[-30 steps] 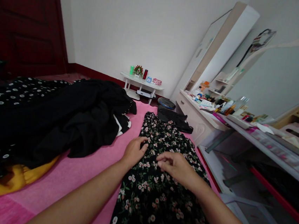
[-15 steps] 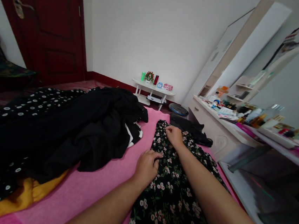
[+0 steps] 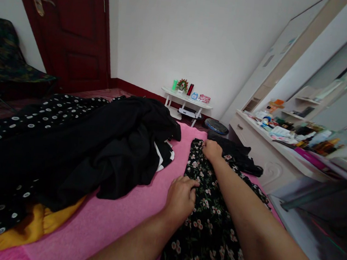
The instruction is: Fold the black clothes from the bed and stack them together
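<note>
A black garment with a small pink-and-white floral print (image 3: 209,231) lies spread on a pink bed cover (image 3: 119,214). My left hand (image 3: 181,196) rests at the garment's left edge, index finger stretched over the cloth and thumb apart from it. Farther up, near the garment's far end, my right hand (image 3: 212,151) has its fingertips drawn together on the fabric. The undersides of both hands are hidden, and whether the garment is a dress or a skirt I cannot tell.
A heap of black clothing (image 3: 123,141) with dotted and yellow cloth (image 3: 41,223) lies left. Black folded cloth (image 3: 235,152) lies beyond my right hand. A cluttered dressing table (image 3: 252,141) stands right, a small white table (image 3: 189,98) by the wall.
The view has turned slightly left, so everything sits farther right. My right hand now presses its fingertips closer onto the fabric; my left hand keeps its place at the edge.
</note>
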Motion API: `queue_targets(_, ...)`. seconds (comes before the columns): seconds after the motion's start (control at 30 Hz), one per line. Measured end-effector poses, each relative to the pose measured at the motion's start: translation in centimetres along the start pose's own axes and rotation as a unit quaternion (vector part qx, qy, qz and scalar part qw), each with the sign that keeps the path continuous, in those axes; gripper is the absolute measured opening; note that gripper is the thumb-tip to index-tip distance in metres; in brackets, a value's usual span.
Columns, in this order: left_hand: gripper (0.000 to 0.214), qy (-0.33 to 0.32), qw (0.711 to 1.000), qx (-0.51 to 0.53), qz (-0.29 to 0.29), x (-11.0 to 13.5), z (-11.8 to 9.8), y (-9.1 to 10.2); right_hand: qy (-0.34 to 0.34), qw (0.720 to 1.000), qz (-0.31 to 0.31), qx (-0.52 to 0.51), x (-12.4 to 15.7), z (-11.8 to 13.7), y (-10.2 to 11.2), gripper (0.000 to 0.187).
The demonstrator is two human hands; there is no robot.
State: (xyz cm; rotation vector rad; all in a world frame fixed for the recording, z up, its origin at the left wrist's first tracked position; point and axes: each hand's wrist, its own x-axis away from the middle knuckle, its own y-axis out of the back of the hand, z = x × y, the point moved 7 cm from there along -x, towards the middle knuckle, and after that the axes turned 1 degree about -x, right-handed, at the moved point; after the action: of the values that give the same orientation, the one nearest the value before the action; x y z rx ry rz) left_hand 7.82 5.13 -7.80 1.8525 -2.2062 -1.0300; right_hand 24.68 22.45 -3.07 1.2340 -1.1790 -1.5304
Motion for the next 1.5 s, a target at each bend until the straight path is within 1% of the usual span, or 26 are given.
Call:
queue_targets(0.07,0.028,0.005,1.000,0.000,-0.003,0.0,0.1,0.0,-0.013,1.000,-0.009,-0.007,-0.2,-0.1,-0.4,0.028)
queue_targets(0.17,0.031,0.009,1.000,-0.001,-0.013,-0.1,0.3,0.1,-0.011,0.999,-0.001,-0.030,-0.2,-0.1,-1.9,0.032)
queue_targets(0.27,0.033,0.009,1.000,-0.002,-0.024,-0.1,0.5,0.3,0.027,0.997,0.028,-0.065,0.4,0.1,-3.5,0.043)
queue_targets(0.37,0.033,0.005,1.000,-0.004,-0.027,-0.2,0.6,0.4,0.080,0.990,0.058,-0.105,2.6,0.1,-3.7,0.054)
queue_targets(0.47,0.030,-0.005,1.000,-0.015,-0.020,-0.3,0.6,0.4,0.122,0.980,0.076,-0.137,7.0,-0.7,-2.6,0.057)
queue_targets(0.53,0.029,-0.014,0.999,-0.028,-0.016,-0.3,0.5,0.4,0.144,0.974,0.075,-0.158,11.1,-1.6,-1.4,0.052)
queue_targets(0.63,0.030,-0.028,0.998,-0.045,-0.026,-0.1,0.5,0.6,0.180,0.959,0.059,-0.211,18.1,-3.0,0.9,0.040)
queue_targets(0.7,0.030,-0.041,0.997,-0.053,-0.037,0.1,0.3,0.9,0.186,0.949,0.053,-0.250,22.6,-3.8,2.5,0.033)
queue_targets(0.77,0.031,-0.060,0.996,-0.062,-0.032,0.3,-0.1,1.1,0.165,0.944,0.052,-0.282,26.5,-4.6,4.1,0.027)
queue_targets(0.83,0.032,-0.084,0.994,-0.066,-0.004,0.7,-0.7,1.0,0.135,0.941,0.062,-0.303,29.9,-5.1,5.5,0.022)
queue_targets(0.9,0.035,-0.116,0.990,-0.059,0.048,1.3,-1.6,0.6,0.113,0.940,0.095,-0.308,33.0,-5.0,6.5,0.020)
queue_targets(1.0,0.041,-0.166,0.975,-0.030,0.145,3.1,-2.9,0.0,0.104,0.933,0.159,-0.304,37.2,-4.1,7.3,0.020)
queue_targets(1.1,0.048,-0.205,0.952,-0.003,0.228,5.6,-4.3,0.3,0.099,0.935,0.175,-0.292,40.3,-3.1,7.6,0.023)
queue_targets(1.2,0.052,-0.232,0.923,0.019,0.307,8.6,-6.1,1.8,0.097,0.943,0.164,-0.274,41.9,-2.3,7.8,0.015)
queue_targets(1.27,0.049,-0.251,0.901,0.029,0.352,10.7,-7.6,3.0,0.086,0.946,0.147,-0.276,42.2,-1.8,8.3,0.012)
queue_targets(1.33,0.043,-0.265,0.884,0.035,0.383,12.7,-9.0,4.1,0.067,0.940,0.136,-0.305,42.3,-1.1,9.2,0.010)
queue_targets(1.4,0.044,-0.275,0.874,0.037,0.400,14.3,-9.9,4.6,0.057,0.918,0.150,-0.364,42.4,-0.1,10.1,0.010)
queue_targets(1.47,0.041,-0.276,0.872,0.040,0.402,15.4,-10.1,4.6,0.076,0.880,0.178,-0.435,42.5,1.2,10.9,0.008)
queue_targets(1.5,0.038,-0.270,0.877,0.046,0.395,15.6,-10.0,4.5,0.093,0.861,0.186,-0.464,42.5,1.8,11.2,0.009)
